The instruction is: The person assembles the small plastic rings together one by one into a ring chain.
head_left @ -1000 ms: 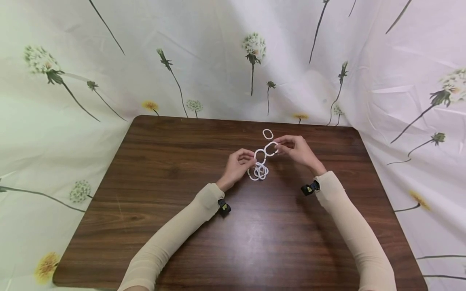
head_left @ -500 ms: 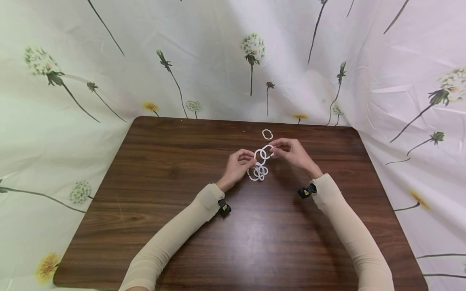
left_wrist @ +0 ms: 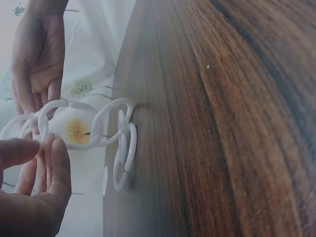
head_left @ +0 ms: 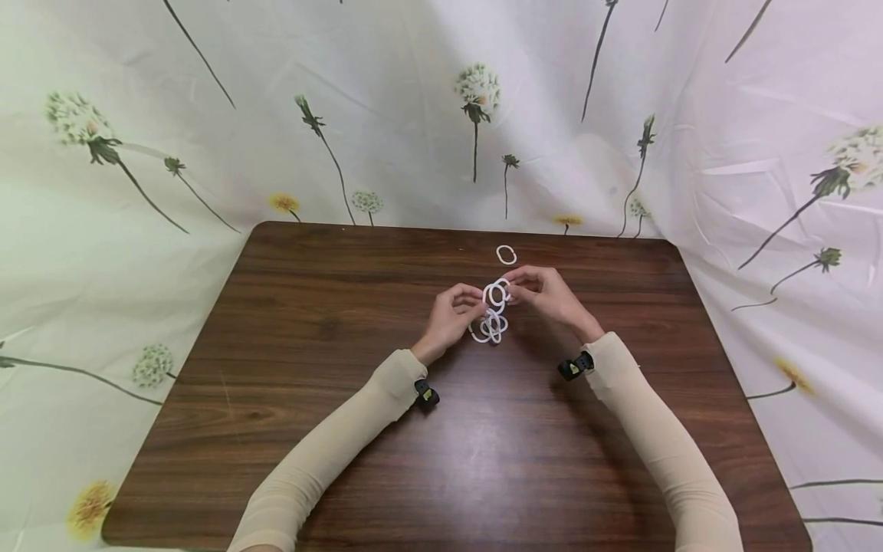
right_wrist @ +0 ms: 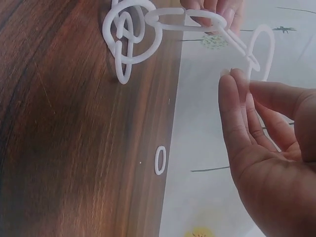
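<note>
White plastic oval links, each with a small split, form a short chain [left_wrist: 114,101] whose lower links bunch up close over the table. With thumb and fingertips, my left hand [head_left: 448,316] pinches a link near the chain's upper end. On the far right side of it, my right hand [head_left: 549,297] pinches another white link [right_wrist: 270,32] between thumb and forefinger. This link overlaps the chain's end link [right_wrist: 237,42] in the right wrist view. The fingertips partly hide where they meet.
One loose white link [right_wrist: 164,160] lies behind the hands near the far edge of the brown wooden table [head_left: 331,322]. A white cloth with printed dandelions [head_left: 407,138] hangs right behind and beside the table.
My right hand has moved left and slightly nearer, bringing its link from beside the chain's end link to overlapping it. The left hand has stayed nearly still.
</note>
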`<act>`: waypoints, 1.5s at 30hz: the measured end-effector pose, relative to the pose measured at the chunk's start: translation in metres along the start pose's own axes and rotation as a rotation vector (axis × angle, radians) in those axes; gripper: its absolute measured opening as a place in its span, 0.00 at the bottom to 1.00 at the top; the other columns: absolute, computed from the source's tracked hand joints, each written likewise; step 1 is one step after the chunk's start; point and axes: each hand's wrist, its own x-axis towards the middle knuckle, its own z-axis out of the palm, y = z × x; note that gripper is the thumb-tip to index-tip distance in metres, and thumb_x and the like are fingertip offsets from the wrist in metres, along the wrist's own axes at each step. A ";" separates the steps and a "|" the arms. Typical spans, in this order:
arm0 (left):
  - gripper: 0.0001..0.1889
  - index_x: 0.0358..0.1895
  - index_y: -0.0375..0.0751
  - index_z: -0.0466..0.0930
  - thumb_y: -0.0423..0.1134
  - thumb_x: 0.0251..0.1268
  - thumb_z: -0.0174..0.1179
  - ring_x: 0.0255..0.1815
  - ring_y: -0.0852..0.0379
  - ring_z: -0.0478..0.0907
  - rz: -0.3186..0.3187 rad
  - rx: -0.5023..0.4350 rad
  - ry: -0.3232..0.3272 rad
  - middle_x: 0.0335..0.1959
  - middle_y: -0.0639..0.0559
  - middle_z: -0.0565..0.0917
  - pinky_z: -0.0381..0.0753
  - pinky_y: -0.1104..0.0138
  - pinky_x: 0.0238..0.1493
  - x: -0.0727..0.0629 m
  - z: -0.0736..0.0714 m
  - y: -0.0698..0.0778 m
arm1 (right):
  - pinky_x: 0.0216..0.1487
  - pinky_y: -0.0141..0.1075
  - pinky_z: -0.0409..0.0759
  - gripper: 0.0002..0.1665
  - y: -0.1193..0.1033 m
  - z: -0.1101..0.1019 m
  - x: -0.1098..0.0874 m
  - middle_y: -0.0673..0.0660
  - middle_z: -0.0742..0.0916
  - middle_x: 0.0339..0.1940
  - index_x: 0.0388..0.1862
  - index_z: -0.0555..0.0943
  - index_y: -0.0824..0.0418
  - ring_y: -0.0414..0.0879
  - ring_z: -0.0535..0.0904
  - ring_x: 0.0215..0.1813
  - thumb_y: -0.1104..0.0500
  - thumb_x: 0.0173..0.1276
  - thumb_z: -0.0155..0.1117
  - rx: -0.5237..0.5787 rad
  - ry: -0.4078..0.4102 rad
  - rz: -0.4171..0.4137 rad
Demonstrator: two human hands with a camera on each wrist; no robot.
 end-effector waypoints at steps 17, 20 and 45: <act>0.12 0.52 0.25 0.79 0.22 0.67 0.65 0.36 0.61 0.86 -0.008 -0.004 -0.020 0.46 0.27 0.87 0.92 0.47 0.55 0.000 -0.002 0.001 | 0.57 0.60 0.88 0.16 -0.002 0.009 0.001 0.77 0.86 0.54 0.60 0.82 0.71 0.39 0.89 0.44 0.67 0.77 0.62 0.027 -0.037 0.004; 0.14 0.53 0.24 0.79 0.20 0.65 0.65 0.38 0.59 0.87 -0.012 0.001 -0.031 0.47 0.27 0.86 0.92 0.48 0.55 0.000 -0.002 0.001 | 0.57 0.60 0.88 0.16 -0.001 0.011 0.002 0.78 0.86 0.55 0.60 0.82 0.71 0.40 0.89 0.45 0.68 0.77 0.62 0.019 -0.040 0.001; 0.13 0.54 0.24 0.81 0.23 0.68 0.64 0.49 0.25 0.84 0.004 0.016 -0.024 0.47 0.27 0.86 0.89 0.41 0.56 -0.001 -0.007 -0.006 | 0.46 0.43 0.94 0.17 -0.015 -0.006 0.005 0.77 0.86 0.49 0.58 0.80 0.78 0.47 0.89 0.38 0.70 0.75 0.64 -0.001 0.044 -0.033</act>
